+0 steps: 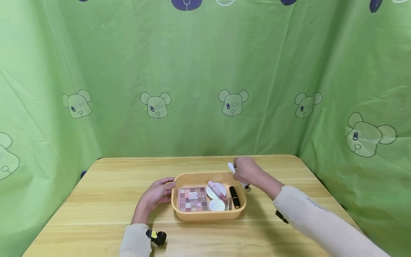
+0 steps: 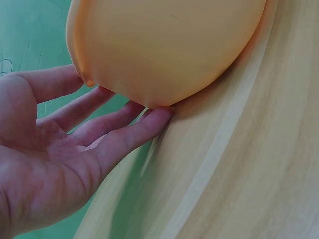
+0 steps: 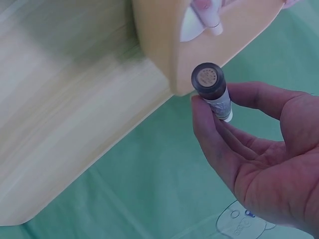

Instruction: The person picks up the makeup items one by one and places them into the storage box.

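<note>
My left hand (image 1: 157, 194) rests against the left end of a shallow orange plastic basket (image 1: 210, 216). In the left wrist view its fingertips (image 2: 159, 117) touch the basket's outer wall, the fingers nearly straight. My right hand (image 1: 245, 170) pinches a slim white cosmetic tube (image 1: 231, 166) above the basket's right rim. The right wrist view shows the tube's dark end with a round label, held between thumb and fingers. Inside the basket lie an eyeshadow palette (image 1: 192, 200), a pink-capped tube (image 1: 216, 189), a black lipstick (image 1: 234, 197) and a round white compact (image 1: 217, 205).
Another round compact (image 1: 221, 187) lies partly under the pink-capped tube, and a small clear tube (image 1: 228, 204) is beside the black lipstick. The basket stands on a wood-grain table (image 1: 96, 214). A green curtain (image 1: 192, 135) hangs behind and at both sides.
</note>
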### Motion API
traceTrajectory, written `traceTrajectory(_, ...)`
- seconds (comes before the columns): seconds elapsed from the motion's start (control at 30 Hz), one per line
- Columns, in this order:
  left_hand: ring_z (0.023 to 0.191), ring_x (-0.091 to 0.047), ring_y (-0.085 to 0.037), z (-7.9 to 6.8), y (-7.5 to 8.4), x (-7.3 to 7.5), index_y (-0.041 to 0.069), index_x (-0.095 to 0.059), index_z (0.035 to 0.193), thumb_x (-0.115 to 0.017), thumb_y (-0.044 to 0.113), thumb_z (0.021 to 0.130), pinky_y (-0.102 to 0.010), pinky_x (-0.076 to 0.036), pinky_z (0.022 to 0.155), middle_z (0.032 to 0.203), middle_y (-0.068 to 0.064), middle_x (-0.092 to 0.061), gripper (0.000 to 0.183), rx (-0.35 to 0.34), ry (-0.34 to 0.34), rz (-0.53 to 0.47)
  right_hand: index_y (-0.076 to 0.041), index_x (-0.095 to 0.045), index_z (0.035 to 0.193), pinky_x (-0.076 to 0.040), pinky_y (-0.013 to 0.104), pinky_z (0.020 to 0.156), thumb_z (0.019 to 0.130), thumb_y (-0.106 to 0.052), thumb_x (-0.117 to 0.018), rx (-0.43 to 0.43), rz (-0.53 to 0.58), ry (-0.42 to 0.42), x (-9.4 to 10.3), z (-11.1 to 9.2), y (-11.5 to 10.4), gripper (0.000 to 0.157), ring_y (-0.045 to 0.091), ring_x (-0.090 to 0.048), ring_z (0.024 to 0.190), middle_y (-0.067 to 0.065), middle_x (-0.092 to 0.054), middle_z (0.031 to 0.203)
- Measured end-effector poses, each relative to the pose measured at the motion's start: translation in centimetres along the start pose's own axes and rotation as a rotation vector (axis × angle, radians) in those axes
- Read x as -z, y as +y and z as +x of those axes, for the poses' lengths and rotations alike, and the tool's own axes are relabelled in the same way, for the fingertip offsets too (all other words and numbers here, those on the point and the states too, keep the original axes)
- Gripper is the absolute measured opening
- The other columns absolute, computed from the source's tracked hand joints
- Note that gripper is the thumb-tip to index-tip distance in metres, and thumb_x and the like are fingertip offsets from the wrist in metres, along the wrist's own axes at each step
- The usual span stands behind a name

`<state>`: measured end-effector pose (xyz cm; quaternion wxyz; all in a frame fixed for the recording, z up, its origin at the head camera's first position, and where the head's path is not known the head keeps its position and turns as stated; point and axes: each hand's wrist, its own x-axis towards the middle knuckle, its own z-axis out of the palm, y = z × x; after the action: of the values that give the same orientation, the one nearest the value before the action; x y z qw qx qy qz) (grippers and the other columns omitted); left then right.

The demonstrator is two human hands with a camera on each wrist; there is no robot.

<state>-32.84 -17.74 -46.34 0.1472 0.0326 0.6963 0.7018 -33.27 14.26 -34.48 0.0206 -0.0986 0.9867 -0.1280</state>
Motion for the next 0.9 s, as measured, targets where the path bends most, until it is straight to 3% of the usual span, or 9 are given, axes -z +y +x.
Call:
traceTrajectory(0.43, 0.112, -0.058, -0.034, 0.1, -0.3, 0.2, 0.003, -0.044, 0.139, -0.057, 0.025, 0.095, -0.044, -0.052, 0.091, 0.129, -0.025, -0.054, 0.052, 0.005, -0.015, 0.005, -0.004, -0.058, 0.079, -0.048, 0.024, 0.049, 0.069, 0.0, -0.07, 0.064, 0.043, -0.009, -1.6, -0.1, -3.2, 0.016, 0.018, -0.053, 0.062, 0.005, -0.056, 0.07)
traceTrajectory(0.67, 0.113, -0.057, -0.036, 0.1, -0.1, 0.1, 0.002, -0.044, 0.139, -0.057, 0.024, 0.095, -0.045, -0.052, 0.091, 0.128, -0.025, -0.055, 0.05, 0.0, -0.01, -0.002, -0.003, -0.06, 0.089, -0.047, 0.024, 0.049, 0.072, 0.001, -0.066, 0.056, 0.069, -0.06, -2.9, -0.3, -4.6, 0.018, 0.018, -0.053, 0.064, 0.004, -0.055, 0.072)
traceTrajectory(0.9, 0.112, -0.058, -0.034, 0.0, 0.0, 0.2, 0.002, -0.043, 0.139, -0.057, 0.025, 0.095, -0.045, -0.052, 0.091, 0.129, -0.025, -0.054, 0.052, 0.01, -0.009, 0.003, -0.003, -0.06, 0.088, -0.049, 0.023, 0.046, 0.074, 0.001, -0.067, 0.088, 0.095, -0.059, -4.2, -0.4, -5.5, 0.016, 0.017, -0.055, 0.061, 0.004, -0.056, 0.072)
